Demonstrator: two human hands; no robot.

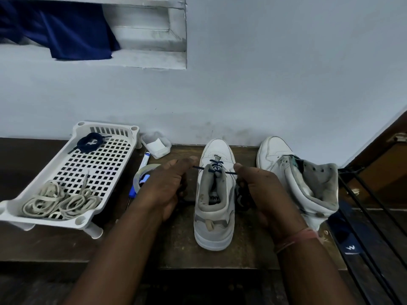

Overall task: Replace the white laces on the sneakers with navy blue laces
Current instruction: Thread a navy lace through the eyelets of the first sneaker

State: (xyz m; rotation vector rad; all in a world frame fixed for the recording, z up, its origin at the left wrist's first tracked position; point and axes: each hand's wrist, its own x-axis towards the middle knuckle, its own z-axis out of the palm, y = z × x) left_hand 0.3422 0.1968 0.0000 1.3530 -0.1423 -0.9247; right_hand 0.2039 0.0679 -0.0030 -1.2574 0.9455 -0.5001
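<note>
A white sneaker (pixel 214 208) stands in the middle of the dark table, toe toward the wall, with a navy lace (pixel 215 167) crossed through its lower eyelets. My left hand (pixel 169 187) pinches the lace's left end beside the shoe. My right hand (pixel 257 190) grips the right end, with loose navy lace bunched under its fingers. A second white sneaker (pixel 295 175) without a lace stands to the right. In the white perforated tray (pixel 103 164) lie the removed white laces (pixel 59 202) at the front and a coiled navy lace (pixel 90 142) at the back.
A roll of clear tape (pixel 143 175), a blue-handled tool (pixel 134 191) and a marker (pixel 144 159) lie between tray and shoe. A small clear plastic box (pixel 156 144) sits by the wall. Black metal rods (pixel 370 216) run along the table's right edge.
</note>
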